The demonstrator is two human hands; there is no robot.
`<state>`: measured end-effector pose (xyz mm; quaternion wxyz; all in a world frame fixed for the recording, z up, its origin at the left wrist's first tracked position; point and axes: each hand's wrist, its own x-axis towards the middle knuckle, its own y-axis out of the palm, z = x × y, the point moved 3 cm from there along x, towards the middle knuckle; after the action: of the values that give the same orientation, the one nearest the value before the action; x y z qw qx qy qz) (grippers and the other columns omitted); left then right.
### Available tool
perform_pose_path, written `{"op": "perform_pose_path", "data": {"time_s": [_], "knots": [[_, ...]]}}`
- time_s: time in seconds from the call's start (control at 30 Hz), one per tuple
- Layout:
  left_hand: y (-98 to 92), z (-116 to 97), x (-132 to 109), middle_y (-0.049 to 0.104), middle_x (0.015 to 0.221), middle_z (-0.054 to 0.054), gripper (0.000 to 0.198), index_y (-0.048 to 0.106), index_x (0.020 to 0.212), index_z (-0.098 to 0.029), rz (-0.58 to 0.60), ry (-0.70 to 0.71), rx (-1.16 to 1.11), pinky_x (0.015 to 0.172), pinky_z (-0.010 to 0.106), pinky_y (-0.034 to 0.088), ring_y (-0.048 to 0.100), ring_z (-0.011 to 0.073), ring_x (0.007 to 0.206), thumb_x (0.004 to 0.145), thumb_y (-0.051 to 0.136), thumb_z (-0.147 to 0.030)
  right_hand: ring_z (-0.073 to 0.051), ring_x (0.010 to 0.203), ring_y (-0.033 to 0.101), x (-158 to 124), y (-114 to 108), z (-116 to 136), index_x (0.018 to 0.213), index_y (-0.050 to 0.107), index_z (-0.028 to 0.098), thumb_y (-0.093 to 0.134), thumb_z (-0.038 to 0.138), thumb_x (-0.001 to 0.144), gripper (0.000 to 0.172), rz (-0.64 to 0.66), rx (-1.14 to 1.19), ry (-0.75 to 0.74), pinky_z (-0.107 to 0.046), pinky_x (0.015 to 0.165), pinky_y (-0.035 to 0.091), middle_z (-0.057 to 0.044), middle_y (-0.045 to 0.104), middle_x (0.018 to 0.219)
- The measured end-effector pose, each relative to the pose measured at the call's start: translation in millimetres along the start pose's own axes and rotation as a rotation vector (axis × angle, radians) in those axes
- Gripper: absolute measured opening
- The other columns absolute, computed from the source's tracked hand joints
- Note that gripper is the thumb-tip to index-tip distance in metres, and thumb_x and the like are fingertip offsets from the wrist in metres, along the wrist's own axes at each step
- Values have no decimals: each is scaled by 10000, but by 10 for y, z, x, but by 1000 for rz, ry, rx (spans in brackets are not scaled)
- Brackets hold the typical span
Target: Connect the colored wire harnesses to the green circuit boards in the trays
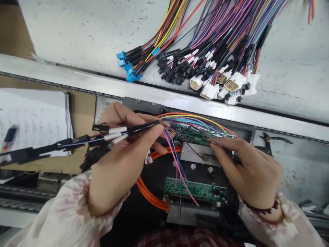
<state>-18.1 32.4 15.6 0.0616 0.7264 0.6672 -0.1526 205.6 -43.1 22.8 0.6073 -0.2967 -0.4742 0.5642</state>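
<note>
My left hand (128, 147) is closed around a wire harness (144, 127) at its black sleeve. Black connectors (69, 142) and white labels hang off the harness to the left. From the sleeve, loose pink and blue wires (177, 161) droop over the black housing. My right hand (246, 168) pinches a thin dark wire (196, 127) between thumb and forefinger, above the upper green circuit board (196, 135). A lower green circuit board (195, 189) lies nearer my body. Orange cables (147, 195) curve along the housing's left side. My fingers partly hide the upper board.
Across the metal rail (180, 97) lie bundled harnesses with blue connectors (130, 67), black connectors (174, 70) and white connectors (210, 91). Written papers (33, 123) and a marker (9, 139) are at the left. Pliers (276, 139) rest at the right.
</note>
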Motion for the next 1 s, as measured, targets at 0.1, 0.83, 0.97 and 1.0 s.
{"op": "perform_pose_path", "data": {"time_s": [0.1, 0.83, 0.97, 1.0], "knots": [[35, -33, -11, 768, 870, -29, 183, 612, 837, -258, 33, 51, -25, 336, 150, 514, 705, 162, 507, 822, 795, -263, -79, 688, 676, 0, 37, -14, 951, 663, 210, 684, 210, 897, 59, 17, 8, -5, -197, 651, 495, 45, 756, 864], [170, -43, -45, 728, 1019, 8, 177, 617, 879, -228, -88, 11, -81, 591, 304, 646, 733, 177, 775, 836, 771, -304, -123, 731, 666, 125, -110, 281, 943, 653, 179, 632, 185, 910, 40, -112, -7, 0, -230, 648, 492, -7, 707, 822], [161, 13, -27, 715, 994, 29, 196, 623, 872, -219, -77, 28, -2, 603, 298, 649, 729, 179, 779, 851, 756, -362, -115, 697, 677, 157, 99, 212, 919, 664, 189, 620, 200, 918, 46, -53, 13, 30, -220, 621, 481, 7, 718, 799], [154, 17, -29, 712, 975, 23, 212, 616, 874, -224, -86, 46, 15, 590, 294, 645, 724, 171, 737, 846, 760, -377, -116, 695, 678, 155, 130, 196, 916, 667, 194, 616, 209, 920, 53, -50, 17, 43, -222, 620, 479, 6, 720, 801]]}}
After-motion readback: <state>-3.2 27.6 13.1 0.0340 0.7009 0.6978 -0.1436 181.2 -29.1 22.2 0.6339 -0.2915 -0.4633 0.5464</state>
